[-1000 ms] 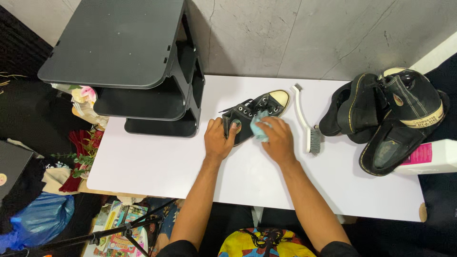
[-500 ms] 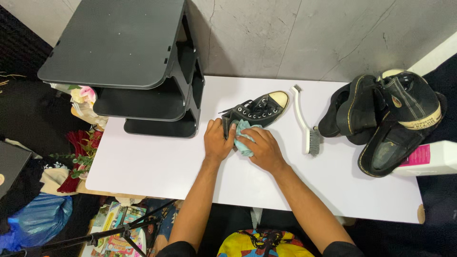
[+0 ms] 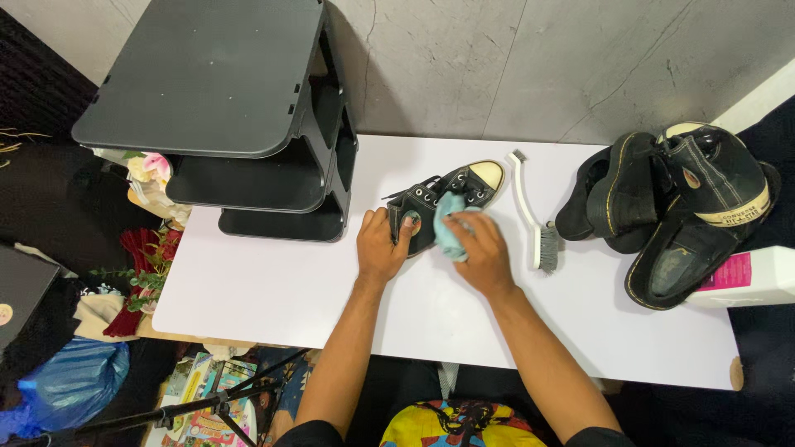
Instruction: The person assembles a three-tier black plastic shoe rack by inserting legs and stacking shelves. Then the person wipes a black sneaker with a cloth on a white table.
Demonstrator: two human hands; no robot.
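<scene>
Pale blue cloth (image 3: 450, 232) is bunched in the right hand (image 3: 483, 252), whose fingers are curled tight over it and press it against the side of the sneaker (image 3: 443, 202). Black canvas with white laces and a cream toe cap, the sneaker lies slanted on the white table (image 3: 273, 281), toe pointing away from the person. Its heel end is clasped by the left hand (image 3: 380, 245), thumb over the heel rim, fingers wrapped round the back.

Just right of the sneaker lies a brush (image 3: 534, 215) with a long white handle and grey bristles at the near end, not touching the shoe. Further right of the sneaker, well apart, sits a heap of black shoes (image 3: 671, 207) with yellowish stitching and a cream band; one lies with its opening up. Touching that heap on its far right is a white boxy container (image 3: 758, 277) bearing a pink rectangular label, cut off by the frame edge.

Left of the sneaker, near its heel, stands a black three-shelf rack (image 3: 240, 108) against the grey wall. Beyond the table's left edge, low down, are a blue bag (image 3: 62, 389) and red and green clutter
</scene>
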